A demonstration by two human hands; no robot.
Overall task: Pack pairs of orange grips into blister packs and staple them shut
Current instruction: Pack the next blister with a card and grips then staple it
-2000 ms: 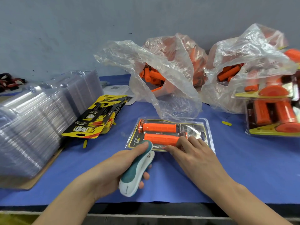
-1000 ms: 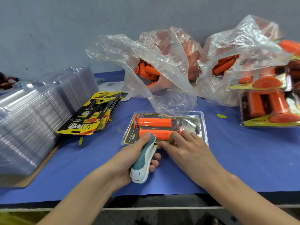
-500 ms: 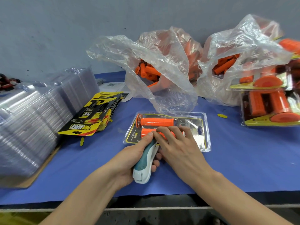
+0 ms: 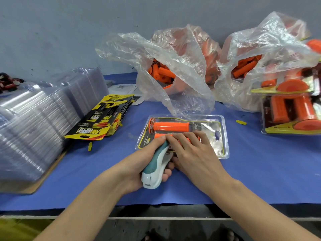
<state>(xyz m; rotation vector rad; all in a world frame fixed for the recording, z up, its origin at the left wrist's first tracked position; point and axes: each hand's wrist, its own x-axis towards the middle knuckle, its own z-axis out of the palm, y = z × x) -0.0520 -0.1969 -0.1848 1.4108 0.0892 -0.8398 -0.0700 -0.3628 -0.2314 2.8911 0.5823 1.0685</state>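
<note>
Nearest us, our left hand (image 4: 137, 164) wraps its thumb and curled fingers round the teal-and-white stapler (image 4: 153, 171). The stapler's nose sits over the near edge of the blister pack (image 4: 223, 134). Just beside it our right hand (image 4: 196, 153) lies flat, fingers straight and close together. It presses the lid down over the nearer of the two orange grips (image 4: 169, 126); the farther grip shows in full.

The pack lies in the middle of the blue table cover (image 4: 260, 171). We judge the clear shell thin, light, springy and slick, so it will likely slide on the cloth or gape open unless pinned. The rubbery grips inside probably add only a little weight. The flat rim is the place to hold and staple. The raised bubble would likely dent under a squeeze.

Farther left sit a stack of empty clear shells (image 4: 34, 122) and a fan of yellow printed cards (image 4: 102, 122). At the right edge are finished packs (image 4: 291, 110). Behind, against the grey wall, slump two plastic bags (image 4: 173, 54) of loose orange grips.
</note>
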